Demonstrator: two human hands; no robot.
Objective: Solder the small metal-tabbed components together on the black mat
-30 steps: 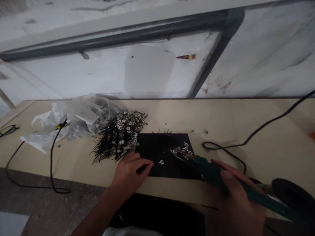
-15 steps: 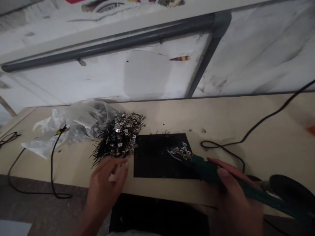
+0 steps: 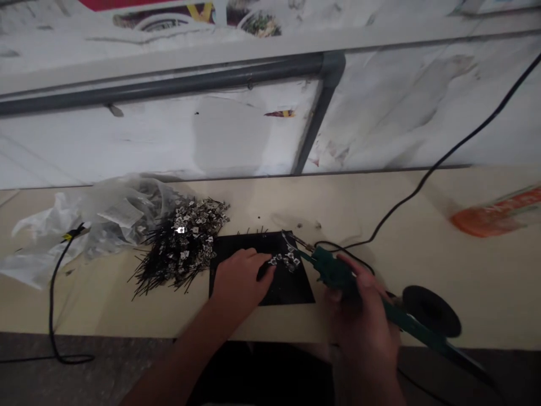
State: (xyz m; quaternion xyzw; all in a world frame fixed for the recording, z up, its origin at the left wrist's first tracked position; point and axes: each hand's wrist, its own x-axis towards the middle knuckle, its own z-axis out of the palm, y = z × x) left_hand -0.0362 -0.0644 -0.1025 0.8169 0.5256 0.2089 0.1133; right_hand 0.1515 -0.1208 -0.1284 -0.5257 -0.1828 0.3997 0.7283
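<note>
Green tool (image 3: pixel 336 273) in right hand (image 3: pixel 367 321), left hand (image 3: pixel 240 276) beside small metal pieces (image 3: pixel 290 261).

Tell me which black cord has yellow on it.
The left cord, by the plastic bag: its upper end shows yellow, while the right cord looks black along its visible length.

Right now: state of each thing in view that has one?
Left hand: over black mat, grip unclear
Right hand: closed around green soldering gun
Green soldering gun: held, on/off can't tell
Black mat: flat, partly covered
Metal tabs: loose cluster on mat
Pile of wired tabs: loose, heaped left of mat
Plastic bag: crumpled
Black spool: fill unclear
Black cables: uncoiled
</note>
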